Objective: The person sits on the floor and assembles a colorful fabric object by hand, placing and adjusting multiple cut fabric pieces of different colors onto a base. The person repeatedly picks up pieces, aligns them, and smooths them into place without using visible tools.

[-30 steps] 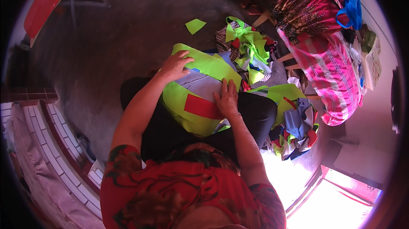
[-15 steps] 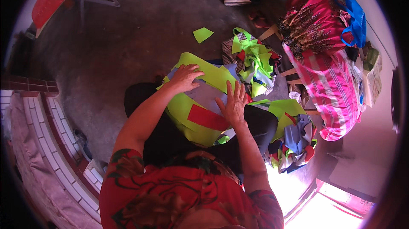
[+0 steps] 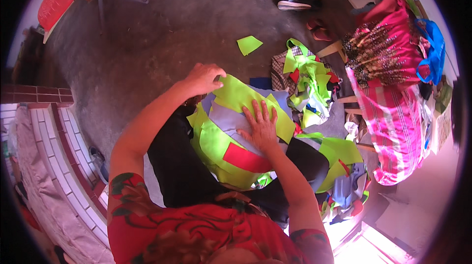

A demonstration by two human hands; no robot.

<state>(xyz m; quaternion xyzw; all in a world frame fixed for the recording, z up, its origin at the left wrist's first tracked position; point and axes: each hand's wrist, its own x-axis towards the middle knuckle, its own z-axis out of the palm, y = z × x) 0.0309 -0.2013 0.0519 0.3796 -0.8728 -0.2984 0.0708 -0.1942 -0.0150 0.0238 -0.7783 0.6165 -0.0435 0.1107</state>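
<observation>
A stack of cut fabric pieces (image 3: 216, 146) lies on my lap: neon yellow-green, grey-blue and one red piece (image 3: 246, 158). My left hand (image 3: 202, 78) grips the far edge of the top yellow-green piece (image 3: 241, 97). With fingers spread, my right hand (image 3: 259, 126) presses flat on the grey-blue piece in the middle of the stack. My legs under the stack are in black cloth.
A heap of yellow-green, red and checked scraps (image 3: 305, 77) lies on the concrete floor to the right. One loose yellow-green piece (image 3: 249, 44) lies farther off. More scraps (image 3: 344, 180) sit by my right knee. Pink bundles (image 3: 393, 92) stand right, shoes (image 3: 292, 3) beyond, a tiled ledge (image 3: 54, 165) at left.
My left hand has pulled the top yellow-green piece across the stack. My right hand has spread flat on the middle of the stack. The view has shifted slightly.
</observation>
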